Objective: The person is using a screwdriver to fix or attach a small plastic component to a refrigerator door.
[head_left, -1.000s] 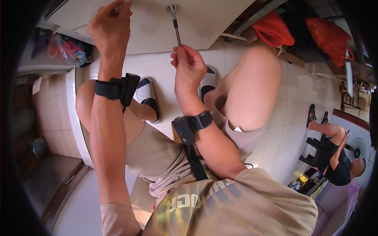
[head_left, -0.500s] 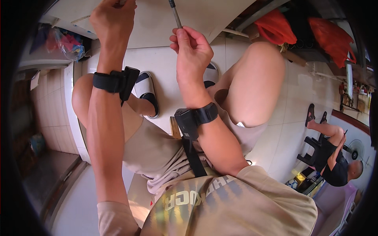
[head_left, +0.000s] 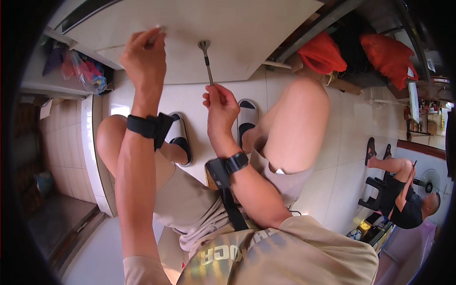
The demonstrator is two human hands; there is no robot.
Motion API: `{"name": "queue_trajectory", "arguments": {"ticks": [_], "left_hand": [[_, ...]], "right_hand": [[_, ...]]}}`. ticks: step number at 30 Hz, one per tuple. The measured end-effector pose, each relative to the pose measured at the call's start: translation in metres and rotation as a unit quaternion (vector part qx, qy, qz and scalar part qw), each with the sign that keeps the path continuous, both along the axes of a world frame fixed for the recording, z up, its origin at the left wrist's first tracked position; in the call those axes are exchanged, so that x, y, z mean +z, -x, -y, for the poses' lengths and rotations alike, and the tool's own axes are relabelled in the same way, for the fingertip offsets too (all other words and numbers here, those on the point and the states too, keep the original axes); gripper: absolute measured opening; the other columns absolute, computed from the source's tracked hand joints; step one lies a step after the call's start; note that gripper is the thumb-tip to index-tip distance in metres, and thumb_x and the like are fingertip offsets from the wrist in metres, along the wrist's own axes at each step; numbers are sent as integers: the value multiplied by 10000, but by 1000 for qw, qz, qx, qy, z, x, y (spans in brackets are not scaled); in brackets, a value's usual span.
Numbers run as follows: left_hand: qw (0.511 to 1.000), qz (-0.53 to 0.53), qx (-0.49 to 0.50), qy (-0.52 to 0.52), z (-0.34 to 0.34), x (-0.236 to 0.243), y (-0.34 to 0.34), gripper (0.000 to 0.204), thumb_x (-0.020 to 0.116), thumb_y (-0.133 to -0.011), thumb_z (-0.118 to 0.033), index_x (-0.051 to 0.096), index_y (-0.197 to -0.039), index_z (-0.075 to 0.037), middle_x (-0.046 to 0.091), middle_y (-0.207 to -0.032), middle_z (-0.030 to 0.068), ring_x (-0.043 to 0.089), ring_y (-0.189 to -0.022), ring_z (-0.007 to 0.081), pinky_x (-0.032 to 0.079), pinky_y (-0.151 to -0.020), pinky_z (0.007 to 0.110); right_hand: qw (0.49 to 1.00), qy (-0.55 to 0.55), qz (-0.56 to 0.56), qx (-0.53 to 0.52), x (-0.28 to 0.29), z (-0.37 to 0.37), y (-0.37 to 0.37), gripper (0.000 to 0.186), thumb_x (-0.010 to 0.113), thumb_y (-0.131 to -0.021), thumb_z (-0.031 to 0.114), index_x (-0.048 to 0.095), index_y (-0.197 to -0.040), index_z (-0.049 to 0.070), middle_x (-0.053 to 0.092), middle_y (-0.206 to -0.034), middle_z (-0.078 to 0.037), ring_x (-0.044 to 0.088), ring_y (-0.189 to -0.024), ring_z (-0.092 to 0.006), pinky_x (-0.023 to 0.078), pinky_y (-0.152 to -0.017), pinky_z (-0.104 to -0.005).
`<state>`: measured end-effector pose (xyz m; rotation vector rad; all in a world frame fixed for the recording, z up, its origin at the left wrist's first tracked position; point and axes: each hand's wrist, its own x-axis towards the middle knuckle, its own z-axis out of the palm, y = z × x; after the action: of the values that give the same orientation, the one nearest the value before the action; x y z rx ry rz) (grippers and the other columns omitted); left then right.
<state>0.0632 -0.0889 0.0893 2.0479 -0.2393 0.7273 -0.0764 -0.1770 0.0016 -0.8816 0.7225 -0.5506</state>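
Note:
A pale panel (head_left: 237, 28) spans the top of the view. My left hand (head_left: 145, 59), above and left of my right one, has bent fingers closed near the panel around a small light object that I cannot make out. My right hand (head_left: 219, 107) grips the slim handle of a metal tool (head_left: 205, 58), whose wide flattened head points up over the panel. Both my wrists wear black strapped devices. Below the hands are my bent knees and my feet in grey-and-black slip-on shoes (head_left: 248, 116).
Crumpled plastic bags (head_left: 85, 71) lie at upper left, red bags (head_left: 323, 54) at upper right. A doorway ledge (head_left: 97, 147) runs down the left. At the right, on the tiled floor (head_left: 332, 142), a person (head_left: 403, 204) sits on a black stool (head_left: 373, 192) beside a fan (head_left: 430, 183).
The view has shifted, so the panel and both hands sit lower in the picture. The tool's head, cut off half a second ago, shows again. Both hands keep their grips.

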Motion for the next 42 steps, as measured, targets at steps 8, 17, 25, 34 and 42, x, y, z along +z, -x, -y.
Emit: {"name": "queue_trajectory", "arguments": {"ticks": [8,17,25,34,42], "left_hand": [[998,49,-36,26,13,16,12,128,769,-815,-11,762,-942,-27,700,-891,79,672,-671,163,531,-621,262],[993,48,-53,94,16,24,9,136,747,-821,45,745,-942,-19,684,-909,72,674,-701,160,550,-625,252],[994,77,-34,67,14,25,8,138,757,-830,29,743,-959,-18,697,-928,67,685,-730,141,551,-634,239],[993,82,-58,68,22,26,9,144,757,-830,29,743,-965,-20,693,-932,62,684,-745,143,554,-642,235],[989,117,-54,67,18,23,8,134,767,-839,14,747,-967,-18,700,-946,52,676,-738,104,544,-648,214]], "right_hand": [[997,45,56,9,29,15,-4,161,641,-973,63,649,-1107,-25,724,-978,-110,671,-771,-139,554,-643,-256],[996,58,50,45,46,4,-7,170,650,-968,75,645,-1100,-31,723,-957,-115,686,-782,-151,574,-651,-262],[996,53,18,64,47,-9,-4,152,624,-973,51,647,-1081,-54,708,-918,-106,693,-787,-158,596,-667,-276],[999,27,24,-21,19,3,3,138,628,-985,66,630,-1086,-27,698,-906,-95,654,-732,-131,561,-629,-258],[996,33,79,-22,40,19,-1,128,631,-993,101,638,-1068,-3,693,-908,-82,631,-743,-112,528,-621,-243]]}}
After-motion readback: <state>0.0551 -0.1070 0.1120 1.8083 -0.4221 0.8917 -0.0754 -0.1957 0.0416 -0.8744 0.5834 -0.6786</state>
